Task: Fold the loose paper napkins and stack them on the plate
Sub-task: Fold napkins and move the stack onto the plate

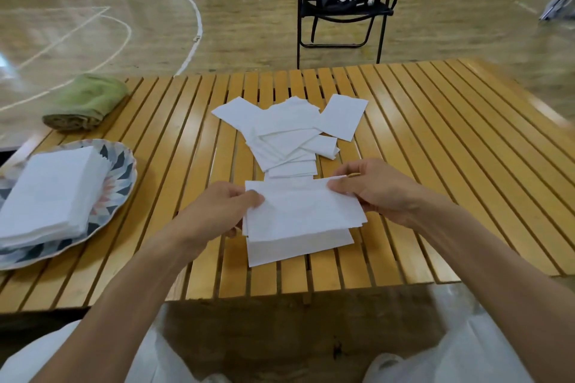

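A white paper napkin (303,214) lies near the table's front edge, half folded over itself. My left hand (219,210) pinches its left edge and my right hand (370,188) pinches its upper right corner. Behind it, in the middle of the table, sits a loose pile of white napkins (289,130) overlapping each other at odd angles. At the left, a patterned plate (119,165) carries a neat stack of folded napkins (46,196).
A rolled green towel (85,101) lies at the table's far left corner. The slatted wooden table (435,149) stands on a gym floor. A black folding chair (345,6) holding a dark bag stands behind the table.
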Tool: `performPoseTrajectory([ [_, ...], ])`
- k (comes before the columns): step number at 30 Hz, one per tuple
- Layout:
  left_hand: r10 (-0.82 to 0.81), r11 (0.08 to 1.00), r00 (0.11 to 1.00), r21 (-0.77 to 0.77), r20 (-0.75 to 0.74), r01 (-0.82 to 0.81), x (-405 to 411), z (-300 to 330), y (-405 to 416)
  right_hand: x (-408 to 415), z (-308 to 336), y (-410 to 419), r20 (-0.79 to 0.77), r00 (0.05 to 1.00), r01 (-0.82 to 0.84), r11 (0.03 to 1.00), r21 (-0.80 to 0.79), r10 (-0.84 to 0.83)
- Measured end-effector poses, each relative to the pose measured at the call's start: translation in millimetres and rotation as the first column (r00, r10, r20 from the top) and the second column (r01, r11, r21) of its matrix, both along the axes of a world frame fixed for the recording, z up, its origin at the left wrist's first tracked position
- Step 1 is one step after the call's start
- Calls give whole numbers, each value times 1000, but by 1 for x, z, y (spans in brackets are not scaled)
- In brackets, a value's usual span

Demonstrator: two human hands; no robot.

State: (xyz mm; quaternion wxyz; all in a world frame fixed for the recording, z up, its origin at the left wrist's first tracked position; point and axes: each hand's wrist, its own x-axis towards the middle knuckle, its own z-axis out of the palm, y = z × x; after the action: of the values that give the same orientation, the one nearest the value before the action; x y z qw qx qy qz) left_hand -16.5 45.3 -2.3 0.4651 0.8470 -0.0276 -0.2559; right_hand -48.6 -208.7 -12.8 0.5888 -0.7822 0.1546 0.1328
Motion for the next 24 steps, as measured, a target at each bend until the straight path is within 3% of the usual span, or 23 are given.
performPoseTrajectory([
  [6, -173, 950, 985, 266, 23, 161, 1, -12, 4, -1, -10, 11, 42, 997, -47, 963, -265, 60],
  [16, -224, 915, 974, 352, 41, 196, 5, -22, 5, 2, -18, 11, 50, 992, -85, 897, -435, 119],
  [20, -226, 883, 970, 440, 92, 164, 7, -27, 5, 2, -21, 11, 70, 990, -71, 861, -504, 122],
  [24, -204, 807, 929, 590, 307, -18, 5, -28, 4, 0, -19, 9, 166, 975, -28, 823, -567, 147],
])
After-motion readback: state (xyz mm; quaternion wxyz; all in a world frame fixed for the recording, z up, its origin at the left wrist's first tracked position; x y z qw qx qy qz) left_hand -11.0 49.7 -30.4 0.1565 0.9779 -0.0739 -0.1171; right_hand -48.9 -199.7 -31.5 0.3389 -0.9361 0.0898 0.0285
